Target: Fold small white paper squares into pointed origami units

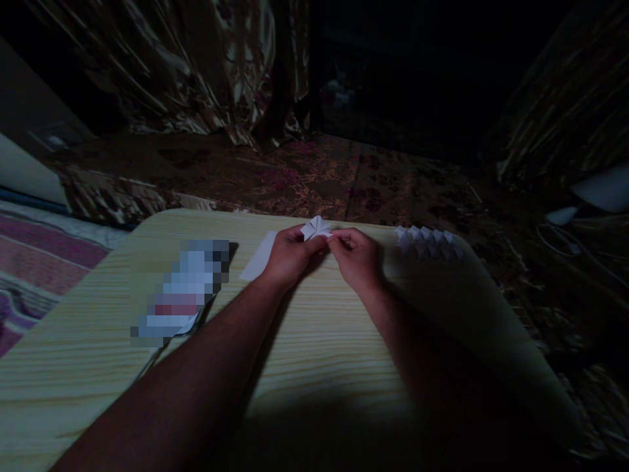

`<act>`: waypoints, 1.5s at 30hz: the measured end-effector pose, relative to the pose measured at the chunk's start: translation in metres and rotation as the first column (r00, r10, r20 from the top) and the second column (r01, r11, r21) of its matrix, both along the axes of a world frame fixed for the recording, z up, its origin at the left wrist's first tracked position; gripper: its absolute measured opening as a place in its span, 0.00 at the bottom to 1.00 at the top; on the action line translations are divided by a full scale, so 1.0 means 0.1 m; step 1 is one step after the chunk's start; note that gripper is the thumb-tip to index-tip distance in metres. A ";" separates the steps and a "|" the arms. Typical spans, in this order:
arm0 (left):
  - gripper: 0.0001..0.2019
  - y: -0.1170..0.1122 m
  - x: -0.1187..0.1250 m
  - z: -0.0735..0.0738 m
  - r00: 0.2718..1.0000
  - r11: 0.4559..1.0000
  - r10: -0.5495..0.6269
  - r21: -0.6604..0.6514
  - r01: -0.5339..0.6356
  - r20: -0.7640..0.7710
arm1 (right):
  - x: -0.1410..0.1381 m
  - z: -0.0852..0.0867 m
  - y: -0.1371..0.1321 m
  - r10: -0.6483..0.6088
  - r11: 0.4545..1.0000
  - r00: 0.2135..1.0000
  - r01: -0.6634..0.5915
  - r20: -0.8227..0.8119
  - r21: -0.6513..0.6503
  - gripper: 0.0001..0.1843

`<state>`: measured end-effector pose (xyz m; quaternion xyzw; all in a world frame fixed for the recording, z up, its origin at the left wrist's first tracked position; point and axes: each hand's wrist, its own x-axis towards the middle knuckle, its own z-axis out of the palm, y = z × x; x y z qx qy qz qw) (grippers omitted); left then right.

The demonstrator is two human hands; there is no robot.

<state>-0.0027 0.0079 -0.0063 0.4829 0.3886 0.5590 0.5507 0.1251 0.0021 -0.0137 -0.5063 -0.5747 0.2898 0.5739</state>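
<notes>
Both my hands meet near the far edge of a pale wooden table [304,354]. My left hand [291,254] and my right hand [354,257] pinch a small folded white paper piece [316,227] between their fingertips, fingers closed on it. A flat white paper strip [259,257] lies just left of my left hand. To the right of my right hand sits a row of several folded white paper pieces [430,242] near the table's far right corner.
A blurred-out rectangular object [184,292] lies on the table's left part. Beyond the table are a dark patterned carpet [314,180] and shiny patterned curtains [196,65]. White cables and a white object [584,203] lie on the floor at right. The room is dim.
</notes>
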 end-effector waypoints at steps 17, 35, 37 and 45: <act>0.09 -0.04 -0.01 0.06 0.982 0.998 0.057 0.024 -0.054 -0.179 | 0.01 0.00 0.01 -0.020 0.999 1.000 0.019 -0.015 -0.037 0.09; 0.08 -0.03 0.00 0.03 0.980 0.998 0.067 -0.001 -0.069 -0.188 | 0.03 0.02 0.00 -0.044 0.993 0.993 0.031 0.114 0.116 0.05; 0.08 -0.03 -0.01 0.03 0.981 0.997 0.068 -0.008 -0.071 -0.184 | 0.03 0.01 0.00 -0.030 0.994 0.994 0.019 0.105 0.109 0.05; 0.08 0.00 -0.02 0.00 0.982 0.997 0.073 0.003 -0.074 -0.174 | 0.02 0.00 -0.01 0.027 0.995 0.995 -0.036 0.096 0.095 0.05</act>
